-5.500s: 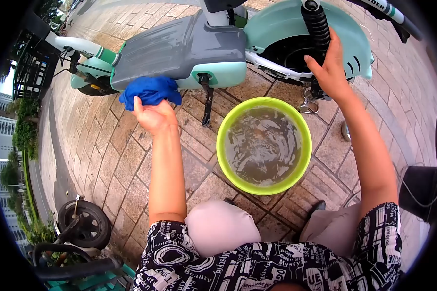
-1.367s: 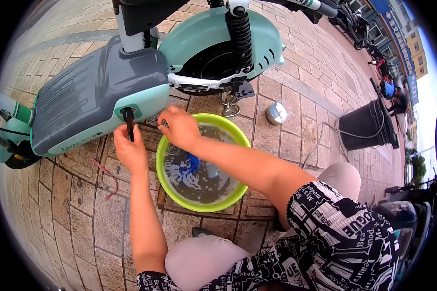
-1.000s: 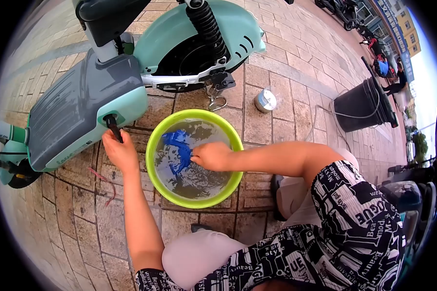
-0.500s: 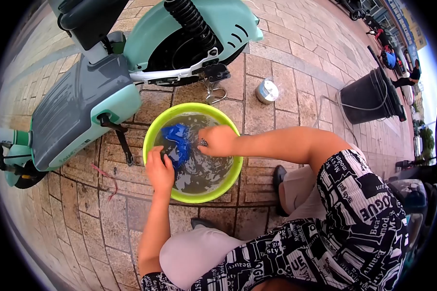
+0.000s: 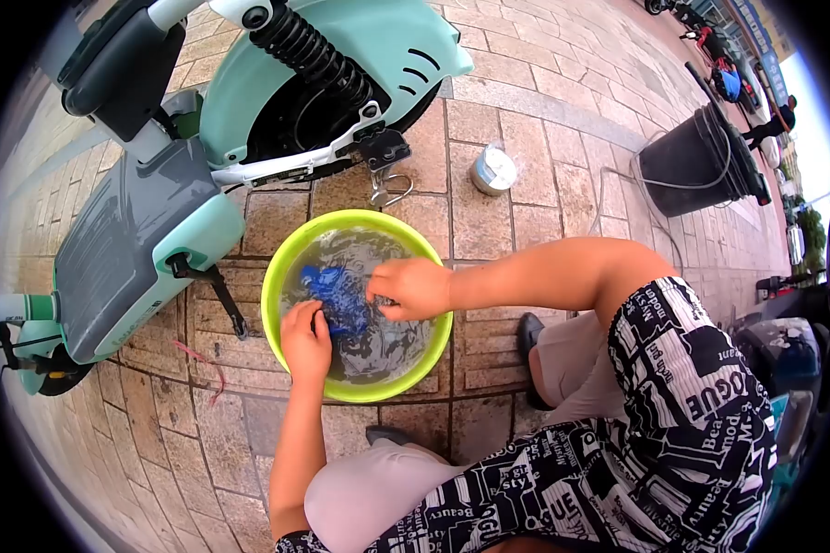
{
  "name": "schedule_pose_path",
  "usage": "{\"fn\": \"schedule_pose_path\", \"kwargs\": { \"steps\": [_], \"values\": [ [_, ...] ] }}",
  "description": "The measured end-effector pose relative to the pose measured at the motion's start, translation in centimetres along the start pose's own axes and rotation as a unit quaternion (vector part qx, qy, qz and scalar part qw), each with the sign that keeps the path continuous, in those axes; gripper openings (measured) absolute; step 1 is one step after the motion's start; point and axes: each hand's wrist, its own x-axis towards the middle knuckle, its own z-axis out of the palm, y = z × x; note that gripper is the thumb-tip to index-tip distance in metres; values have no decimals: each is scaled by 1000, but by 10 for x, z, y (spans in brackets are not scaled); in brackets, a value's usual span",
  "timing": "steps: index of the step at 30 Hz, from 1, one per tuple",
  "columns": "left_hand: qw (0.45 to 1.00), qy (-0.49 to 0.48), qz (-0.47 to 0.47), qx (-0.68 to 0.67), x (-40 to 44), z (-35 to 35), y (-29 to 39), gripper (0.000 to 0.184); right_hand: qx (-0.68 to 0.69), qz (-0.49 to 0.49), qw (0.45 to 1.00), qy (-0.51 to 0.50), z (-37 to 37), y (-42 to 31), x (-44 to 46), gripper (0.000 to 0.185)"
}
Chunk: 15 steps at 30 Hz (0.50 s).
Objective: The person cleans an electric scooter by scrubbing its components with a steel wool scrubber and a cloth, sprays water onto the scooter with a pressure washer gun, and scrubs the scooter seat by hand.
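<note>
A lime-green basin [image 5: 277, 276] of murky, rippling water stands on the paving in front of me. In it lies a wet, crumpled blue cloth [image 5: 341, 293], partly under the water. At the basin's near-left side, my left hand [image 5: 305, 343] is closed at the cloth's edge, its fingertips partly hidden. My right hand [image 5: 413, 288] is over the right part of the water, just beside the cloth. Its fingers are bent downward, with the thumb apart from them, and no object shows in it.
A mint-green and grey electric scooter [image 5: 124, 249] stands at the left, its kickstand [image 5: 217, 295] near the basin. Beyond the basin are a small white tub [image 5: 494, 171] and a black bucket [image 5: 687, 170] with a hose [image 5: 609, 180]. A person [image 5: 776, 122] is far right.
My right hand has gone from a fist to looser, parted fingers. The blue cloth has shifted and sits lower in the water. The view has moved slightly.
</note>
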Motion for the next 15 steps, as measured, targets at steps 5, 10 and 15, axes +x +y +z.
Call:
{"fn": "schedule_pose_path", "kwargs": {
  "steps": [5, 10, 15],
  "values": [
    [970, 154, -6, 188, 5, -26, -6, 36, 93, -56, 994, -13, -19, 1, -5, 36],
    [974, 80, -194, 87, -7, -28, -47, 37, 48, 276, 958, -66, -37, 23, -38, 44],
    [979, 93, -173, 51, -8, -20, -44, 25, 121, 388, 893, -193, -27, 19, -65, 52]
  ]
}}
